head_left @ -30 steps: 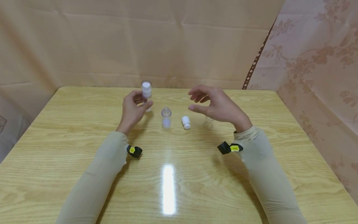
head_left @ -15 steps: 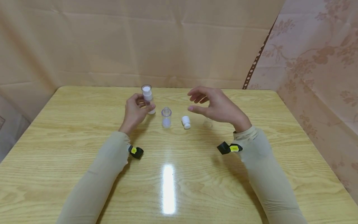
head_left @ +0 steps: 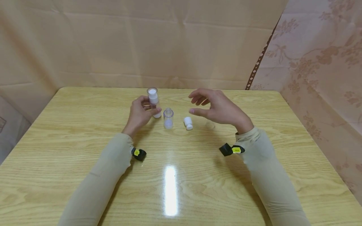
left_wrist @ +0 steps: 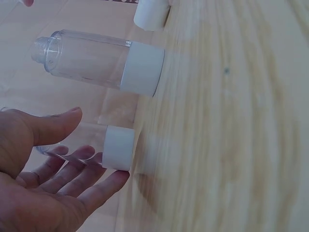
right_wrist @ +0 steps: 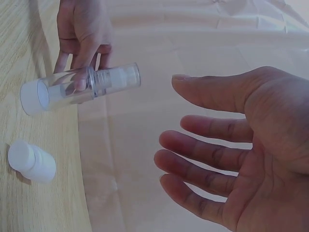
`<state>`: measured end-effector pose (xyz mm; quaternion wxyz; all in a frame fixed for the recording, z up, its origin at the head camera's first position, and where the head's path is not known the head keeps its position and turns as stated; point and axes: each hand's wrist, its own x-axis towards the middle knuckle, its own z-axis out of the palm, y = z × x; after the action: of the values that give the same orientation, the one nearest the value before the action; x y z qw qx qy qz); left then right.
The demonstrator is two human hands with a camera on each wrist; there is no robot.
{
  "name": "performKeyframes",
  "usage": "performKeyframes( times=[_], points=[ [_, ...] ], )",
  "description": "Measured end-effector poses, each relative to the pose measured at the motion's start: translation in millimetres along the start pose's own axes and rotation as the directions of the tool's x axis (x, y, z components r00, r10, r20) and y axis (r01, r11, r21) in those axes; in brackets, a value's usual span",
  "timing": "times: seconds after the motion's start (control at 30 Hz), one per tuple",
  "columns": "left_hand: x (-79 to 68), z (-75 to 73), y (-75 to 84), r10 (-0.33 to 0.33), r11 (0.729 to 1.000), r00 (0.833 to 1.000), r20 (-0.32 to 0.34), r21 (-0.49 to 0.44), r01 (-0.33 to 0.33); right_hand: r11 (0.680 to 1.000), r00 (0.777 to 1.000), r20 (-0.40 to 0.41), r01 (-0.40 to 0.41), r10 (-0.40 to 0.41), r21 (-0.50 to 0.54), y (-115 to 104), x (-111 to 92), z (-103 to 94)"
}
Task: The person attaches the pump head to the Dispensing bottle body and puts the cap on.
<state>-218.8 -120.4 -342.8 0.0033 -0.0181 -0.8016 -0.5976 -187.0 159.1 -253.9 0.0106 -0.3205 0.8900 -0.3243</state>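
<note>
My left hand (head_left: 141,112) grips a clear bottle (head_left: 153,97) with a white base and a white pump top under a clear cap. It is slightly tilted, close over the table. Just to its right stands a second clear bottle (head_left: 168,121) with a white base (left_wrist: 142,68) and a bare neck. Further right on the table is a small white pump head (right_wrist: 34,162). My right hand (head_left: 219,106) hovers beyond and right of the pump head, fingers loosely bent and thumb apart, holding nothing. In the right wrist view, the standing bottle overlaps the held one.
A faint clear cap (head_left: 210,126) is on the wood-grain table (head_left: 203,182), partly behind my right hand. A beige cloth (head_left: 158,44) hangs behind the table's far edge, and a flowered cloth (head_left: 325,78) hangs on the right.
My left hand has moved the gripped bottle right and down, closer to the standing bottle. My right hand has barely shifted. The standing bottle and the pump head have stayed put.
</note>
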Motion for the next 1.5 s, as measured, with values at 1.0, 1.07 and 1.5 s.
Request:
performKeyframes(
  times=[1.0,1.07,1.5],
  points=[
    [-0.6,-1.0,2.5,0.018,0.997,0.999,0.042,0.081,-0.021,1.000,0.999,0.026,-0.021,0.021,-0.002,0.6,-0.2,-0.9],
    [-0.5,-2.4,4.2,0.035,0.994,0.999,0.040,0.100,-0.039,1.000,0.999,0.024,-0.021,0.021,-0.006,1.2,0.2,-1.2],
    [-4.3,-12.0,28.7,0.166,0.984,0.985,-0.051,0.075,-0.162,1.000,1.000,0.023,-0.013,0.013,-0.021,6.1,2.1,0.5]
  ],
)
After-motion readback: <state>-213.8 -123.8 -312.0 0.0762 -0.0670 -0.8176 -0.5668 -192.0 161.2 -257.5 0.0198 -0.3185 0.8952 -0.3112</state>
